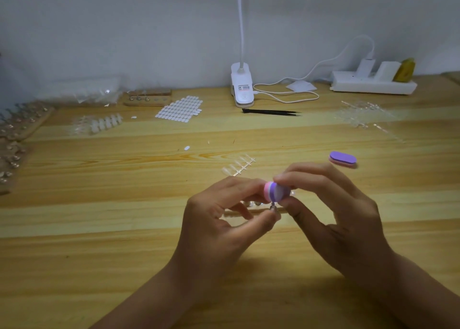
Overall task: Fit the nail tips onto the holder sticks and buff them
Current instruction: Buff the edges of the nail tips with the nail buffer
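Note:
My right hand point(333, 214) pinches a small pink-and-purple buffer block point(275, 191) between thumb and fingertips. Directly under the block, my left hand point(219, 219) pinches a holder stick with a small metal head point(273, 208); the nail tip on it is hidden by the block and my fingers. Behind my hands a strip of clear nail tips point(239, 167) lies on the wooden table point(99, 229). More clear tips on a rack point(256, 204) show partly between my hands.
A second purple buffer block point(343, 158) lies to the right. At the back stand a clip lamp point(241, 87), black tweezers point(271, 112), a sheet of adhesive tabs point(179, 109), a power strip point(373, 83) and wooden racks of sticks point(146, 97). Racks with fitted tips point(15, 129) line the left edge.

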Demonstrator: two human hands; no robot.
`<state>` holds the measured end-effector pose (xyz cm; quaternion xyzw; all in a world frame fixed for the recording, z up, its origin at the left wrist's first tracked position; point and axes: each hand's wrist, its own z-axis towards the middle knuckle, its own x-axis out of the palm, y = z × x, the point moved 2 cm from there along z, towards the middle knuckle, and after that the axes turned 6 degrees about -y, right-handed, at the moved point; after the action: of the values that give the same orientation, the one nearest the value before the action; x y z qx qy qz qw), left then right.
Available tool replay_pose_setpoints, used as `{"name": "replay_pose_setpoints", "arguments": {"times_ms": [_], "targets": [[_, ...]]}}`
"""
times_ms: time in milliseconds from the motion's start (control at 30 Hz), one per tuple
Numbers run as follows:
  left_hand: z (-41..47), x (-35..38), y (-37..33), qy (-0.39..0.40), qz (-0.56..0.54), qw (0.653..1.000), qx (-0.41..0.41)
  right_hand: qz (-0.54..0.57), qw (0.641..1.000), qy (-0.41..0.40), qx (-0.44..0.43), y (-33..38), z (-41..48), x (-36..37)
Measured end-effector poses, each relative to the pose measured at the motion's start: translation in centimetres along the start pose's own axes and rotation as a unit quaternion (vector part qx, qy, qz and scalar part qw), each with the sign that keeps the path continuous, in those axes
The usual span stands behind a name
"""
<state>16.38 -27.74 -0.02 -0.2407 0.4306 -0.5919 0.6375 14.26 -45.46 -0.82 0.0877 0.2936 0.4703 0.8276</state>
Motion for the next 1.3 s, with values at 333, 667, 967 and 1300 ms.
{"name": "replay_pose_setpoints", "arguments": {"times_ms": [333, 667, 967, 1300], "targets": [[0.0, -0.3, -0.4, -0.014, 0.003, 1.000, 0.021, -0.017, 1.000, 0.000, 0.014, -0.8, -0.3, -0.1], [-0.1, -0.4, -0.1, -0.012, 0.015, 0.999, 0.032, -0.018, 1.000, -0.001, 0.003, -0.8, -0.3, -0.6], [0.0, -0.2, 0.3, -0.011, 0.031, 0.999, 0.029, -0.040, 0.999, 0.006, 0.007, -1.4, -0.4, -0.7], [0.0, 0.0, 0.3, -0.004, 0.032, 0.999, 0.024, -0.020, 1.000, -0.022, 0.005, -1.0, -0.4, -0.5]]}}
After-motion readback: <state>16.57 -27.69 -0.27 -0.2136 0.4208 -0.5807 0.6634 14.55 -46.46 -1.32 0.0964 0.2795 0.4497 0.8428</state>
